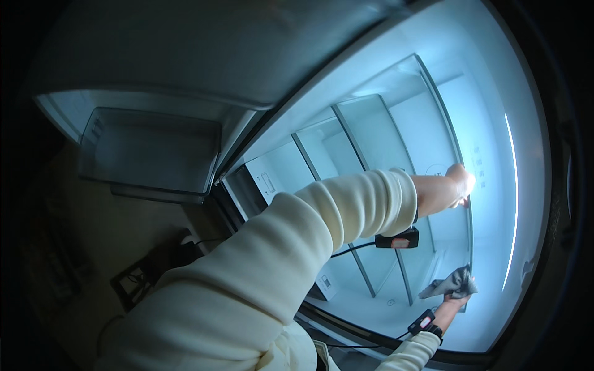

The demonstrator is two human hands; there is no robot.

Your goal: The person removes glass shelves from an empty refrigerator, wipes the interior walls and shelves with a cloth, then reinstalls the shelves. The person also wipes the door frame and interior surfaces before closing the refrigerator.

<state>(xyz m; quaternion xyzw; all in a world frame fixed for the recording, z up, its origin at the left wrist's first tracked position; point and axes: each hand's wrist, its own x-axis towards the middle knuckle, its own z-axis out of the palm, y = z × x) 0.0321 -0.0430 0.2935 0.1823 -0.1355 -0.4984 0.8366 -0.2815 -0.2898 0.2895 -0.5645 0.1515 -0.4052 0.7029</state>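
My left arm in a cream sleeve reaches across the lit fridge interior. The fingers of my left hand (459, 183) are curled round the front edge of the top glass shelf (447, 117). Lower in the picture, my right hand (456, 300) is closed on a crumpled grey cloth (450, 283), near the other end of that shelf's edge. The cloth covers part of the fingers. A dark band circles my right wrist.
More glass shelves (365, 133) with dark edges run behind my left arm. A light strip (512, 204) glows along the fridge wall. At left, the open door carries a clear bin (151, 151). A black box (397, 238) with a cable hangs by my left wrist.
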